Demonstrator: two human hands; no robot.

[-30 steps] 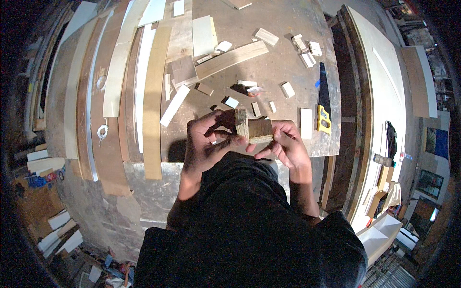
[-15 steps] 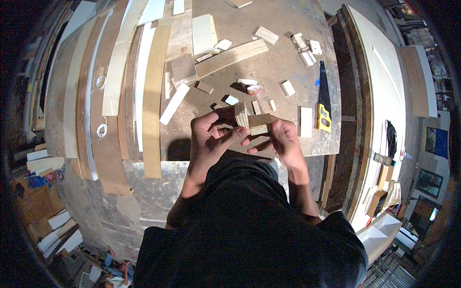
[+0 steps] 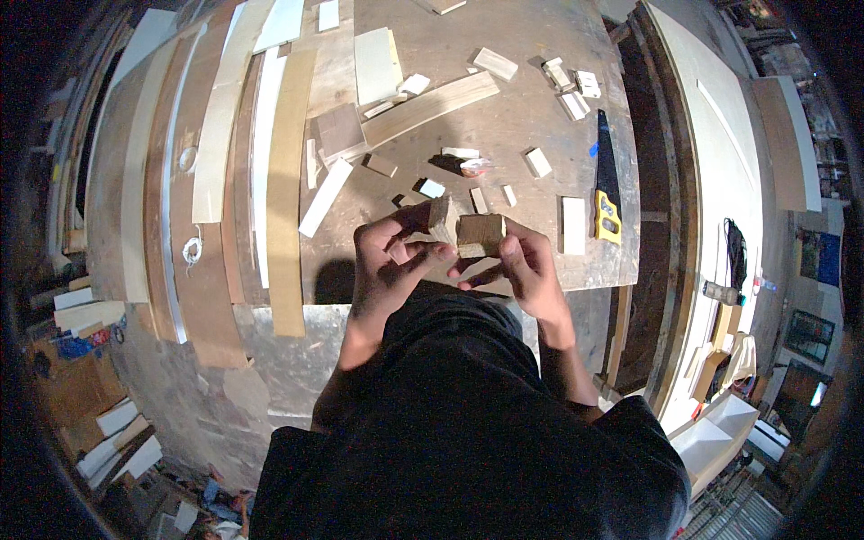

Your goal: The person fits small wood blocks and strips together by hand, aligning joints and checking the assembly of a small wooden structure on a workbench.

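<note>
Between finger and thumb, my left hand point(image 3: 391, 256) grips a small pale wood block point(image 3: 443, 221) with one end up. My right hand point(image 3: 533, 274) pinches a second, browner wood block point(image 3: 482, 233), its broad face turned up. The two blocks meet or nearly meet at their edges; whether they are joined I cannot tell. Both are held above the near edge of the workbench point(image 3: 549, 225). Just beyond them lie a white-topped offcut point(image 3: 431, 188) and a small wood offcut point(image 3: 478, 200).
A handsaw point(image 3: 607, 216) with a yellow handle lies at the bench's right side, beside a pale block point(image 3: 572, 225). Several offcuts surround a long wood strip point(image 3: 432, 110). Long boards point(image 3: 286, 198) cover the left side, some overhanging the near edge. Another panel-topped bench point(image 3: 711, 135) stands right.
Both blocks have tilted in my fingers. More of the right block's broad face shows now and less of its near edge. My hands have barely moved.
</note>
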